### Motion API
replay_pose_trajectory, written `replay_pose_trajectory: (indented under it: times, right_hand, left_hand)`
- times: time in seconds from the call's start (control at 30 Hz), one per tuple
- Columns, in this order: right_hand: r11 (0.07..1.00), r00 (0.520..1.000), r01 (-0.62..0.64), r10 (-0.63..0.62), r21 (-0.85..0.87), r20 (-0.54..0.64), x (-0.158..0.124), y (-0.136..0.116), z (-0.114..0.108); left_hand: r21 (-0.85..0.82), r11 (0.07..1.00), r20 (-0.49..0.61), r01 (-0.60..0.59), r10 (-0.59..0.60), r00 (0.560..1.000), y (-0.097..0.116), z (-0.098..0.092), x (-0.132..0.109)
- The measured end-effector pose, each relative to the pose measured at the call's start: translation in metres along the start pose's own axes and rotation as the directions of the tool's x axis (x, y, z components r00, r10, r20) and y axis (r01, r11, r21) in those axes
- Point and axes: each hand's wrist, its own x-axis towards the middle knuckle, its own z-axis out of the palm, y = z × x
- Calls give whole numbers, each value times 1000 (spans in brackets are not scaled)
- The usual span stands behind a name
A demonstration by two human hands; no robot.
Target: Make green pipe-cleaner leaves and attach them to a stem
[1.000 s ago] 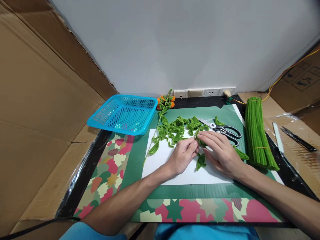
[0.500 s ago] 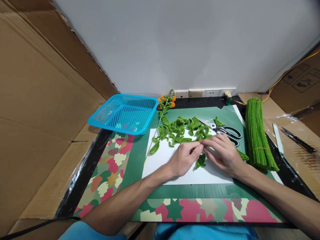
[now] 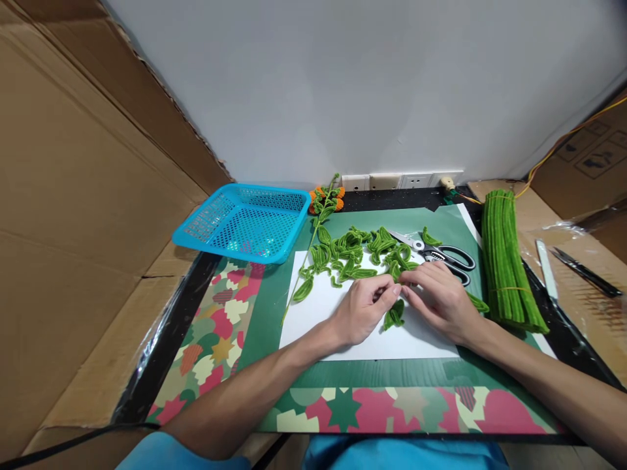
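Over the white paper (image 3: pixel 313 333), my left hand (image 3: pixel 365 307) and my right hand (image 3: pixel 438 297) meet with their fingertips close together. Both are closed in a pinch; whatever sits between the fingers is too small and hidden to name. Just below the fingertips shows a green pipe-cleaner leaf (image 3: pixel 393 315); whether it hangs from the fingers or lies on the paper, I cannot tell. Behind the hands spreads a pile of curled green pipe-cleaner leaves (image 3: pixel 347 248). Scissors (image 3: pixel 443 254) with black-and-grey handles lie beyond my right hand, blades partly among the leaves.
A blue plastic basket (image 3: pixel 289 238) stands at the back left. Beside it lies a leafy stem with orange flowers (image 3: pixel 321 215). A thick bundle of green pipe cleaners (image 3: pixel 509 261) is at the right, then a white-handled tool (image 3: pixel 546 267) and dark pliers-like tool (image 3: pixel 588 271) on cardboard.
My right hand's fingertips have shifted slightly and drawn a little apart from the left ones. The view has moved very slightly; the other things stay where they were.
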Motion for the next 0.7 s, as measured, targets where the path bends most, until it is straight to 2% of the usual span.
replay_pose_trajectory:
  times: [0.4, 0.7]
  right_hand:
    - [997, 999, 17, -20, 79, 46, -2, 4, 1]
    - [996, 999, 37, -38, 80, 10, 0, 1, 0]
  left_hand:
    - [-32, 999, 27, 2, -1, 1000, -3, 0, 1]
    - [-51, 998, 38, 28, -26, 999, -3, 2, 0]
